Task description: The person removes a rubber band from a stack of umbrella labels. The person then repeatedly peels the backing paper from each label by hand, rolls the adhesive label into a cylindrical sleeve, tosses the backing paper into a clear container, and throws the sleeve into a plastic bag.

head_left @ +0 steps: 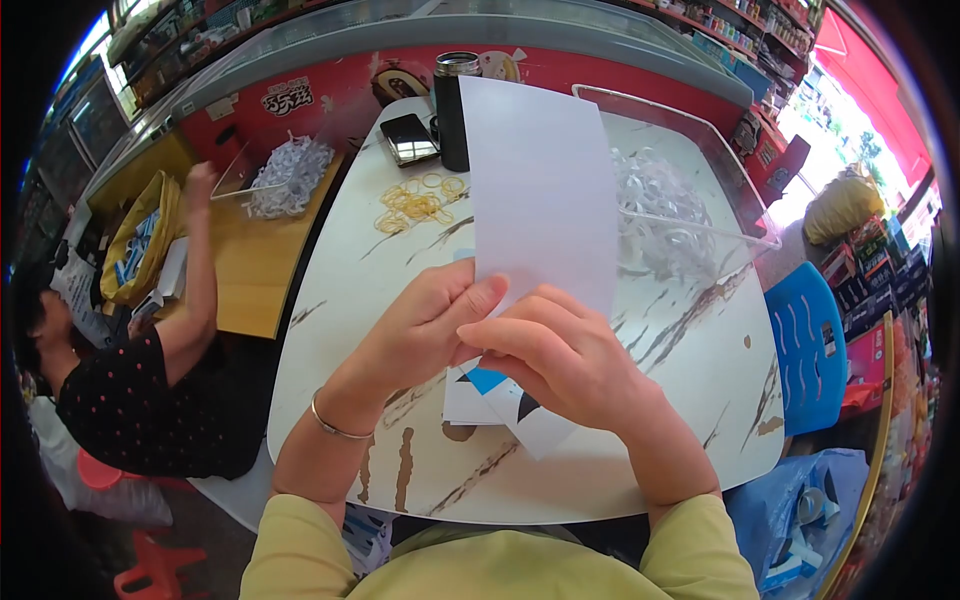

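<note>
A blank white paper sheet (pixel 543 180) stands upright above the marble-patterned table. My left hand (pixel 425 325) pinches its lower left corner, with the thumb on the near face. My right hand (pixel 570 355) has its fingers curled together at the sheet's lower edge, close to the left thumb; its own thumb is hidden. Beneath both hands lie printed white cards (pixel 475 408) with blue and black patches, partly covered. Yellow rubber bands (pixel 420 203) are heaped beyond my left hand.
A phone (pixel 408 138) and black bottle (pixel 453 130) stand at the back. Behind the sheet, a clear bin (pixel 740 232) holds white strips (pixel 665 205). At left, another person (pixel 165 400) sits by a wooden table (pixel 250 290). A blue chair (pixel 805 350) is at right.
</note>
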### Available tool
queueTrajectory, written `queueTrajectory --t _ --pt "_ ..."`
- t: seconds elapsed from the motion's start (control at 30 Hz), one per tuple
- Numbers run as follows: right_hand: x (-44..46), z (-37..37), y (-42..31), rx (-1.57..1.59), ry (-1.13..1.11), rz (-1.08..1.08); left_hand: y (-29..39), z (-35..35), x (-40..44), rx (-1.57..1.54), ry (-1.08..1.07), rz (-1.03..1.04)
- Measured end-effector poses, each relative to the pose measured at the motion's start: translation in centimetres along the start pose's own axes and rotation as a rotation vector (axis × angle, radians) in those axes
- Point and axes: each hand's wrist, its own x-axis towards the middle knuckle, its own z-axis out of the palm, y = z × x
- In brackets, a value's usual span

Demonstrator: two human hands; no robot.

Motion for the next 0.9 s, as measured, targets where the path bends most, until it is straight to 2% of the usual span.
queueTrajectory --t 0.17,0.4,0.57,0.67,0.9 --pt "0.1 0.3 0.0 0.130 0.090 0.042 0.5 0.5 0.1 0.007 0.050 0.000" --pt "0.2 0.1 0.2 0.022 -0.010 0.010 -0.2 -0.1 0.1 0.057 -0.038 -0.064" --pt "0.0 0.4 0.1 -0.108 -0.013 -0.027 0.5 -0.5 0.0 -0.071 -0.117 -0.138" --pt "0.3 -0.3 -0.3 -0.092 0.007 0.029 0.7 -0.7 0.0 -0.055 -0.124 -0.163" --pt "0.6 0.1 -0.5 -0.059 0.009 -0.045 0.8 -0.6 -0.1 -0.009 -0.181 -0.128"
